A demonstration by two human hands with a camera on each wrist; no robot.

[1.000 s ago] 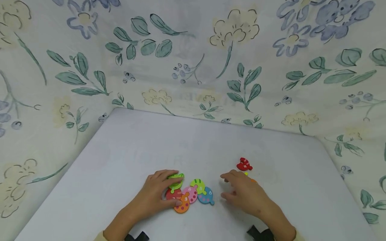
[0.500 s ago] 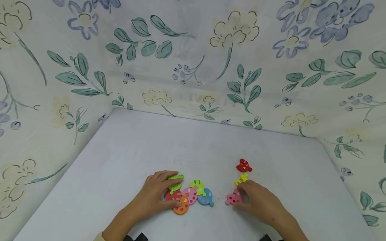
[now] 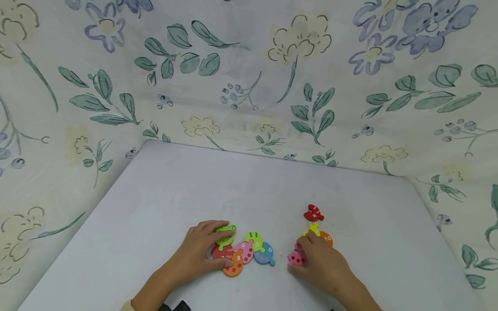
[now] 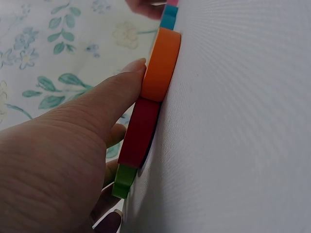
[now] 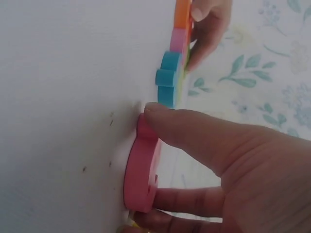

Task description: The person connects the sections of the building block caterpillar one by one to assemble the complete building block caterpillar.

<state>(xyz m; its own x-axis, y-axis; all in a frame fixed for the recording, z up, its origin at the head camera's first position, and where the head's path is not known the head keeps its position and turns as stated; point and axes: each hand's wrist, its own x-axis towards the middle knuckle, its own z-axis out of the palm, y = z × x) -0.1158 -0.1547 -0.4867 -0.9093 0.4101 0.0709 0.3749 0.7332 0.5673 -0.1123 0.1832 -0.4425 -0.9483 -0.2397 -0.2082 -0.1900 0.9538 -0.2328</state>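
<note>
A chain of joined, numbered puzzle pieces lies on the white table: a green piece (image 3: 225, 239), a red piece (image 3: 221, 252), an orange piece numbered 3 (image 3: 233, 268), a pink 4, a lime 5 and a blue piece numbered 6 (image 3: 264, 255). My left hand (image 3: 198, 252) holds the chain's left end, thumb at the orange piece and fingers over the green one. My right hand (image 3: 320, 261) grips a loose pink puzzle piece (image 5: 142, 167) with spotted top, thumb on its near knob and fingers around its far side. The hand covers part of this piece.
Beyond the right hand lie a red puzzle piece (image 3: 313, 213), a yellow piece (image 3: 313, 227) partly under the fingers, and an orange piece numbered 10 (image 3: 327, 237). Floral cloth (image 3: 241, 86) rises behind the white table (image 3: 218, 185).
My right hand has come down on the pink piece, gripped it and shifted it slightly left. The left hand stays on the chain.
</note>
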